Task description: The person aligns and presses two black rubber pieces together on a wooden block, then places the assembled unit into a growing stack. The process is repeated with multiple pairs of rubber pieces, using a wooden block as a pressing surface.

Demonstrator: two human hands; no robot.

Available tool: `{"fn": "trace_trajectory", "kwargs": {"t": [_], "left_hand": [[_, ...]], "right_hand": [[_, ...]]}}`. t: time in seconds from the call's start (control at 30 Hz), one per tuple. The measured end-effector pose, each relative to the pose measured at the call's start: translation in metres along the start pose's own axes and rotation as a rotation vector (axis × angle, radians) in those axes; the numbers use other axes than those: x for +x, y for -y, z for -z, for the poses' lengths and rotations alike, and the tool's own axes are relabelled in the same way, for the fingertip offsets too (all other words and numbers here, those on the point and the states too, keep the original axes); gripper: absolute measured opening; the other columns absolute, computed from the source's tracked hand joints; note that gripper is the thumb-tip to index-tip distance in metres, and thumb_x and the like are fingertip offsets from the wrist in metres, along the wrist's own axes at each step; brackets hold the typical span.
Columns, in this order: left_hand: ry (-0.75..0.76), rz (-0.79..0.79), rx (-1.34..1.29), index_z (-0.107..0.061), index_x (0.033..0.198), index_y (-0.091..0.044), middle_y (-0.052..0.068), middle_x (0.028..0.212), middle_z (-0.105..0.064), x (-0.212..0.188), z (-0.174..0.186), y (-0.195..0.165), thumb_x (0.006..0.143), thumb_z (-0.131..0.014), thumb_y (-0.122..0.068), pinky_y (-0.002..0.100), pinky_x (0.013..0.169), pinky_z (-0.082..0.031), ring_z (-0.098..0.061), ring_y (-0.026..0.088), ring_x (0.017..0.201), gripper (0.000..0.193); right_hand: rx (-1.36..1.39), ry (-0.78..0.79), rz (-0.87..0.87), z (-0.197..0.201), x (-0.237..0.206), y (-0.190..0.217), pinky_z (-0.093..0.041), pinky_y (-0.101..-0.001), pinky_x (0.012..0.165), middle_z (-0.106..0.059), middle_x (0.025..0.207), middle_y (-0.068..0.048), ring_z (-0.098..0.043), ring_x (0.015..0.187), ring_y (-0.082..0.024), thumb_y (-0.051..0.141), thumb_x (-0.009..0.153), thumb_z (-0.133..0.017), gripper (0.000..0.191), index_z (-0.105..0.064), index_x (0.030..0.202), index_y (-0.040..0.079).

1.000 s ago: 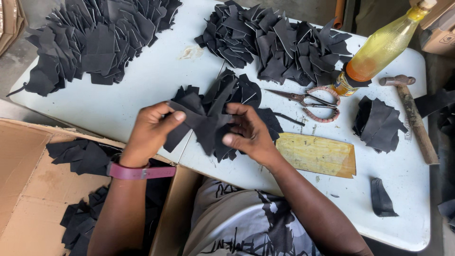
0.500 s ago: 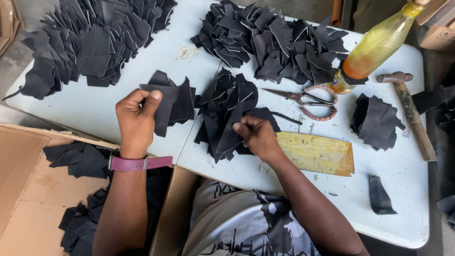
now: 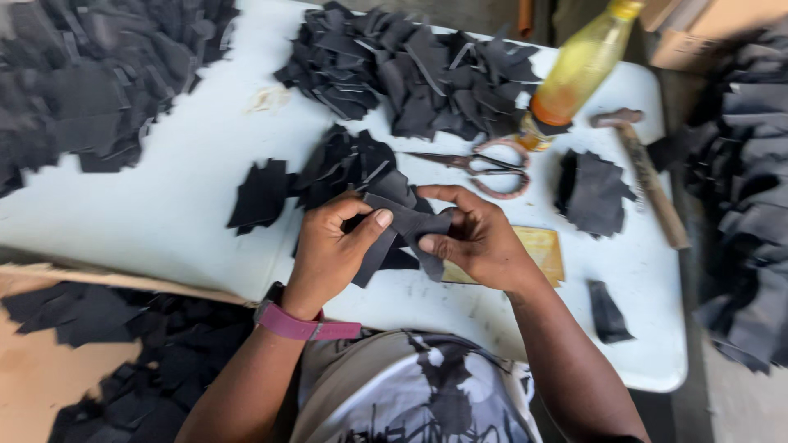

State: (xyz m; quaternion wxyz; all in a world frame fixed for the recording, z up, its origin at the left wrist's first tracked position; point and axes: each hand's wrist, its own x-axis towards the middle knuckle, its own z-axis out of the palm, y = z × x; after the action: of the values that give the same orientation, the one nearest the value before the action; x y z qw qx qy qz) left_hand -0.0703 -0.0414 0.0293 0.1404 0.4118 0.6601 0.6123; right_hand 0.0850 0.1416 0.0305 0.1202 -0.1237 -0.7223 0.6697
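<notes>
Between the two hands, just over the near edge of the table (image 3: 164,221), a black cut piece (image 3: 402,234) is held up, its long axis running left to right and dipping toward the person. Left hand (image 3: 332,246) has thumb and fingers closed on its left end; right hand (image 3: 476,238) pinches the right end, so neither is nearer. Directly behind, touching the piece's far side, lies a small heap of black pieces (image 3: 349,168). A separate stack (image 3: 261,195) sits just left of that heap. Scissors (image 3: 480,168) lie to the far right, a yellow bottle (image 3: 574,74) beyond them, a hammer (image 3: 648,176) further right.
</notes>
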Motion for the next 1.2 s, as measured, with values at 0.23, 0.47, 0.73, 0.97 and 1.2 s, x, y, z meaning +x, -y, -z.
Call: {"fn": "trace_trajectory", "kwargs": {"t": [0.23,0.47,0.73,0.97,1.2], "left_hand": [[0.096,0.261,-0.847,-0.051,0.133,-0.012,0.008,0.108,-0.073,0.002,-0.104,0.053,0.085,-0.073,0.005,0.028,0.088,-0.058,-0.069,0.012,0.098,0.055],[0.218,0.371,-0.786,-0.062,0.12,0.002,0.006,0.108,-0.07,-0.004,-0.142,0.096,0.091,-0.067,0.007,0.027,0.086,-0.056,-0.066,0.01,0.095,0.03],[0.256,0.323,-0.527,-0.069,0.109,0.002,0.003,0.096,-0.072,0.003,-0.128,0.079,0.093,-0.074,-0.002,0.025,0.075,-0.055,-0.063,0.007,0.085,0.018],[0.262,0.283,-0.643,-0.063,0.111,-0.002,0.001,0.1,-0.071,0.02,-0.127,0.074,0.091,-0.072,0.0,0.024,0.082,-0.055,-0.064,0.005,0.09,0.023],[0.269,0.273,-0.652,-0.061,0.115,-0.004,0.0,0.102,-0.07,0.021,-0.128,0.076,0.09,-0.071,0.003,0.024,0.085,-0.056,-0.064,0.005,0.093,0.028]], "right_hand": [[0.177,-0.245,-0.008,0.069,-0.041,-0.041,-0.056,-0.023,0.073,-0.069,0.097,-0.005,-0.068,0.088,-0.01,-0.007,0.085,-0.07,0.057,-0.045,0.131,0.015],[0.424,-0.379,-0.283,0.078,-0.055,-0.091,-0.06,-0.0283,0.055,-0.066,0.076,-0.005,-0.07,0.061,-0.016,0.018,0.098,-0.07,0.018,-0.064,0.091,0.001],[0.31,-0.318,-0.3,0.074,-0.057,-0.092,-0.047,-0.0224,0.043,-0.064,0.066,0.0,-0.057,0.048,-0.007,0.029,0.098,-0.069,0.03,-0.069,0.085,0.002],[0.094,-0.246,-0.219,0.071,-0.062,-0.099,-0.041,-0.0229,0.048,-0.062,0.067,0.003,-0.051,0.056,-0.004,0.032,0.099,-0.069,0.032,-0.073,0.084,0.003],[0.06,-0.249,-0.209,0.067,-0.062,-0.094,-0.041,-0.0224,0.055,-0.064,0.072,0.004,-0.051,0.064,-0.003,0.033,0.097,-0.069,0.03,-0.075,0.088,0.005]]}}
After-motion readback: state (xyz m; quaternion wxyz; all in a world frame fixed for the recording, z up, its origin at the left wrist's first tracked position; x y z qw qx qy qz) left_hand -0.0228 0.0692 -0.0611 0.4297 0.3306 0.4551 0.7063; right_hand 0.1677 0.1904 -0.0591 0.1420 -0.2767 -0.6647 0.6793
